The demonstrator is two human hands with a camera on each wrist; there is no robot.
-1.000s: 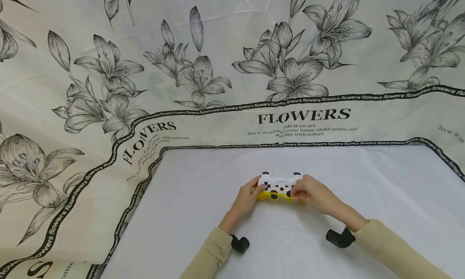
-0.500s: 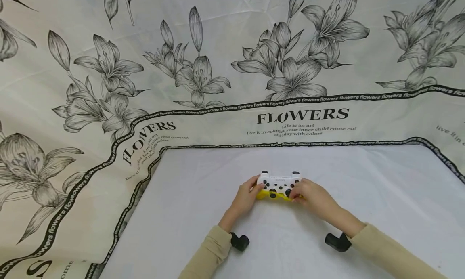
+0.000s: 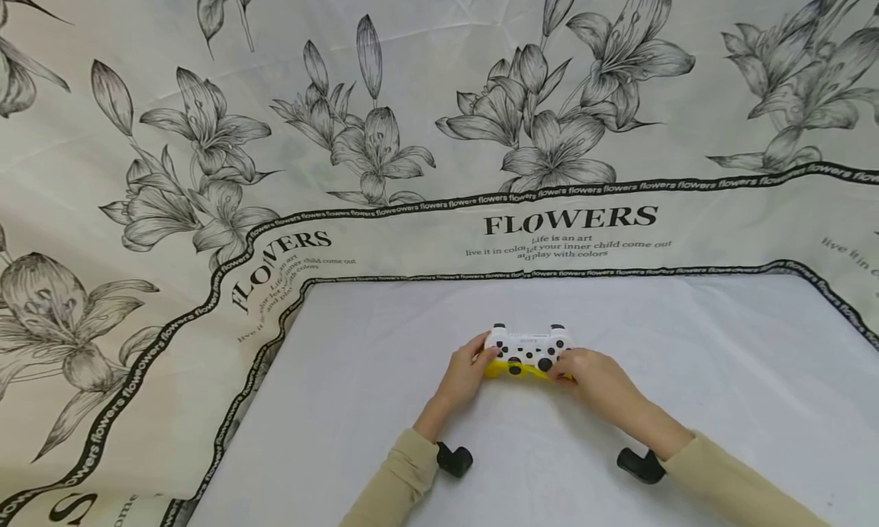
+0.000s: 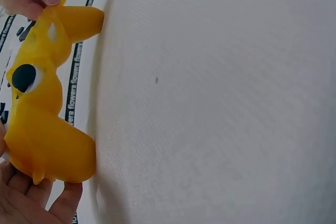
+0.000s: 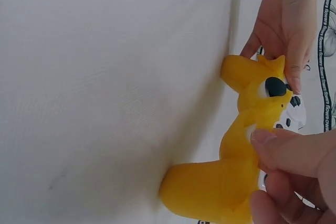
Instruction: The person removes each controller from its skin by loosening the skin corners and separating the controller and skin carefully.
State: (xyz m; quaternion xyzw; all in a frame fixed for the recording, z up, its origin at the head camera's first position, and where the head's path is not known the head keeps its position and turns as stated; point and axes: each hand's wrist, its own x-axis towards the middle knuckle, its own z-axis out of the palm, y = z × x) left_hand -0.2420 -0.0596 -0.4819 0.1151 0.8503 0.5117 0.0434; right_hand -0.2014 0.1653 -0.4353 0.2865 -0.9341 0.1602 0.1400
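A white game controller [image 3: 527,344] with black buttons is held up over the table, its lower part covered by a yellow soft cover [image 4: 58,150]. My left hand [image 3: 462,376] grips the controller's left end, thumb on the front face and fingers beneath the covered handle. At the other end, my right hand [image 3: 604,382] pinches the cover's edge between thumb and fingers, just below the right stick [image 3: 545,364]. In the left wrist view, the left stick [image 4: 24,78] pokes through a hole in the cover. The upper white face lies bare of yellow.
A white cloth covers the table [image 3: 343,405]. Behind and to the left hangs a curtain [image 3: 412,161] printed with black lilies and lettering. Black curved wrist mounts [image 3: 455,460] sit beside both sleeves.
My right hand has slid slightly downward along the controller's right end, so the right stick and face buttons show more. The left hand and controller have barely shifted.
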